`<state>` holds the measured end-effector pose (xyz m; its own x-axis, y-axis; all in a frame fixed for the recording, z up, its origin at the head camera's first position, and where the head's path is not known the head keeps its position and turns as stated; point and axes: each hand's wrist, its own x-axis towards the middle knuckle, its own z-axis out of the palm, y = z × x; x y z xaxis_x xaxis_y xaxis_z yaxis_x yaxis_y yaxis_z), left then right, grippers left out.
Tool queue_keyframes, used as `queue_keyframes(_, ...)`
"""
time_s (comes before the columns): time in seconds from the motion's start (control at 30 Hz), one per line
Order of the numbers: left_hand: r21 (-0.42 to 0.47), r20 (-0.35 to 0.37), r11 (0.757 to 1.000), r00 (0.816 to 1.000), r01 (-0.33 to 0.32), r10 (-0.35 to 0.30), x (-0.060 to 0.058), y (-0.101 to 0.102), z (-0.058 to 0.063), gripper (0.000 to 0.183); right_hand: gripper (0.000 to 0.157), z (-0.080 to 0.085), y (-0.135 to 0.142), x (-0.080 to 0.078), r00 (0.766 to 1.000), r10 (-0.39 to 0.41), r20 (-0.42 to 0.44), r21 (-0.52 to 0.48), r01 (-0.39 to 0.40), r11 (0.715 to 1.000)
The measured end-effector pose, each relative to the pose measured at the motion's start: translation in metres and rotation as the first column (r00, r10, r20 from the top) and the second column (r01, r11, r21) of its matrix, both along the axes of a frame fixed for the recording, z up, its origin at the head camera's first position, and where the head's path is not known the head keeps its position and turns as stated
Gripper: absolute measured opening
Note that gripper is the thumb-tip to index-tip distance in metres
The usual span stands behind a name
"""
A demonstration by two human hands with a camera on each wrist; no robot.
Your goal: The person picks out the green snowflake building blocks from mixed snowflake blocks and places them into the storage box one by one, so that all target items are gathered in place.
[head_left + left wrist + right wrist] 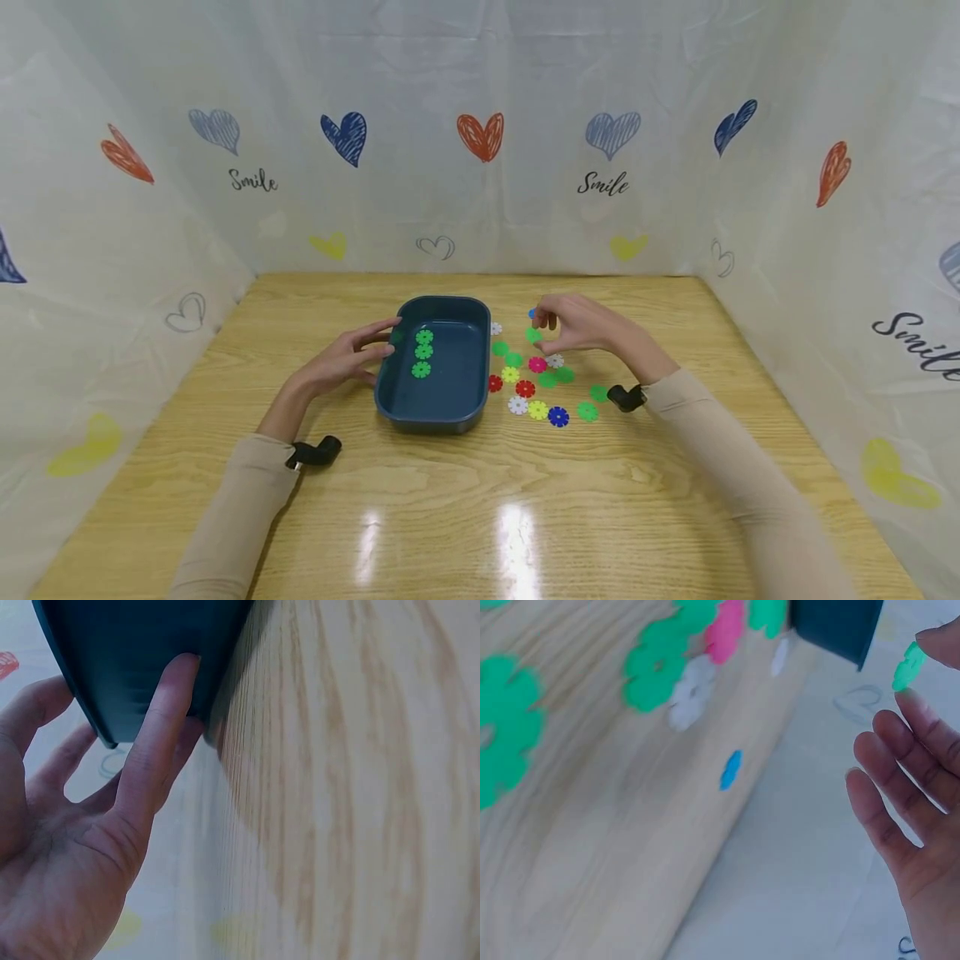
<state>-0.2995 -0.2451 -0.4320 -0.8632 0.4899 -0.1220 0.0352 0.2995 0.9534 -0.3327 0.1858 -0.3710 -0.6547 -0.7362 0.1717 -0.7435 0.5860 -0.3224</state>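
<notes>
My left hand (341,360) rests with extended fingers against the left side of a dark blue plastic bin (433,423). In the left wrist view, fingertips touch the bin's outer wall (127,645). Inside the bin, 3 green flower-shaped discs (422,352) lie in a row along its left side. To the right of the bin, my right hand (573,323) is raised above the scattered discs. It pinches a green flower-shaped disc (909,667) between thumb and index finger, while the other fingers are loosely bent.
Several flower-shaped discs lie right of the bin on the wooden table (450,500), among them a red disc (526,389), a yellow disc (537,410), a dark blue disc (558,417) and a light blue disc (731,770). A patterned curtain (405,192) surrounds the table's back and sides.
</notes>
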Motion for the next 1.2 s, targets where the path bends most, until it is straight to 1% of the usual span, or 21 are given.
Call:
queue_keyframes(0.17, 0.004, 0.006, 1.0, 1.0, 0.003, -0.003, 0.0, 0.0, 0.0, 0.064, 0.03, 0.007, -0.025, -0.005, 0.999, 0.038, 0.007, -0.041, -0.038, 0.998)
queue_keyframes(0.27, 0.0, 0.001, 1.0, 1.0, 0.008, -0.008, 0.0, 0.0, 0.0, 0.064, 0.032, 0.007, -0.041, -0.008, 0.997, 0.075, 0.028, -0.073, -0.072, 0.995)
queue_keyframes(0.37, -0.001, -0.002, 1.0, 1.0, 0.013, -0.013, 0.001, 0.0, 0.0, 0.064, 0.029, 0.005, -0.057, -0.009, 0.992, 0.119, 0.042, -0.095, -0.115, 0.989)
queue_keyframes(0.47, -0.003, -0.003, 1.0, 1.0, 0.012, -0.012, 0.001, 0.0, 0.0, 0.064, 0.029, 0.003, -0.075, -0.01, 0.985, 0.161, 0.061, -0.121, -0.153, 0.981)
queue_keyframes(0.57, -0.008, -0.001, 1.0, 1.0, -0.002, 0.002, 0.001, 0.001, 0.001, 0.063, 0.029, -0.001, -0.09, -0.011, 0.98, 0.183, 0.075, -0.138, -0.171, 0.975)
queue_keyframes(0.67, -0.011, -0.01, 1.0, 1.0, 0.004, -0.004, 0.001, 0.001, 0.002, 0.063, 0.028, -0.008, -0.105, -0.011, 0.976, 0.195, 0.095, -0.142, -0.181, 0.973)
queue_keyframes(0.73, -0.011, -0.003, 1.0, 1.0, -0.002, 0.002, 0.001, 0.001, 0.002, 0.062, 0.028, -0.014, -0.114, -0.01, 0.971, 0.215, 0.103, -0.143, -0.199, 0.969)
queue_keyframes(0.87, -0.01, 0.009, 1.0, 1.0, -0.001, 0.002, 0.0, 0.001, 0.003, 0.061, 0.028, -0.025, -0.132, -0.008, 0.957, 0.271, 0.106, -0.139, -0.256, 0.957)
queue_keyframes(0.97, -0.007, 0.014, 1.0, 1.0, 0.002, -0.002, 0.0, 0.001, 0.003, 0.06, 0.028, -0.029, -0.145, -0.005, 0.949, 0.297, 0.104, -0.115, -0.285, 0.952)
queue_keyframes(1.13, -0.01, 0.011, 1.0, 1.0, 0.006, -0.006, -0.001, 0.0, 0.002, 0.061, 0.028, -0.035, -0.16, -0.003, 0.946, 0.294, 0.14, -0.032, -0.292, 0.956)
queue_keyframes(1.2, -0.012, 0.012, 1.0, 1.0, 0.005, -0.004, -0.001, 0.0, 0.002, 0.061, 0.027, -0.037, -0.164, -0.002, 0.948, 0.282, 0.146, 0.003, -0.285, 0.958)
